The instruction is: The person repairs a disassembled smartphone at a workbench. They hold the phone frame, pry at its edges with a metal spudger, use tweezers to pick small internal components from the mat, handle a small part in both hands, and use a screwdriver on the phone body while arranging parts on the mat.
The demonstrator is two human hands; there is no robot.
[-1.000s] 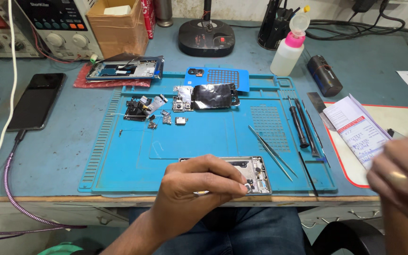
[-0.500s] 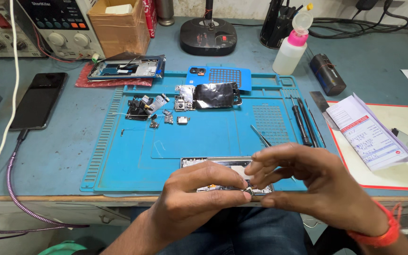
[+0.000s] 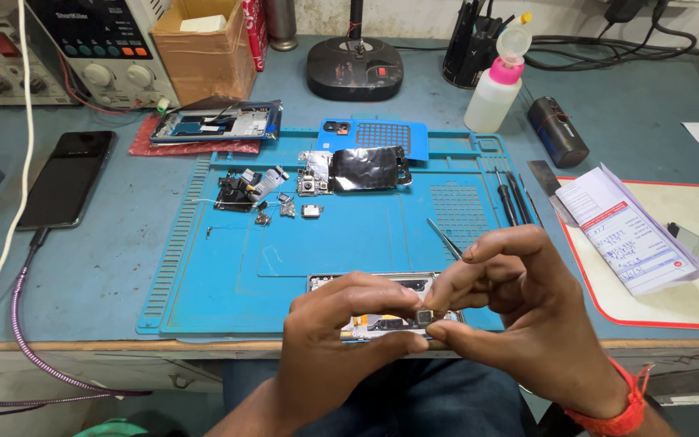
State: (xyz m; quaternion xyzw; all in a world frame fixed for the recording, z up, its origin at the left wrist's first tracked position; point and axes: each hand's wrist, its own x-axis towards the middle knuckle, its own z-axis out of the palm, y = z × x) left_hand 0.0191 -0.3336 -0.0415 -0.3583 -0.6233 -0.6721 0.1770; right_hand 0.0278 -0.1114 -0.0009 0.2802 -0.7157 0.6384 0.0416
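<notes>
Bright, even overhead light; soft shadows under the hands on the blue mat (image 3: 228,267); sharp focus, slight wide-angle bowing beyond its edges.

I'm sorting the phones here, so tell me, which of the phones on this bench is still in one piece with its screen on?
The black phone at the left, lying off the blue mat with a cable plugged in. The others, near the cardboard box and under the hands, are opened frames.

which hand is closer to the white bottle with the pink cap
Right. The right hand sits below the bottle, slightly right; the left hand is farther left.
</notes>
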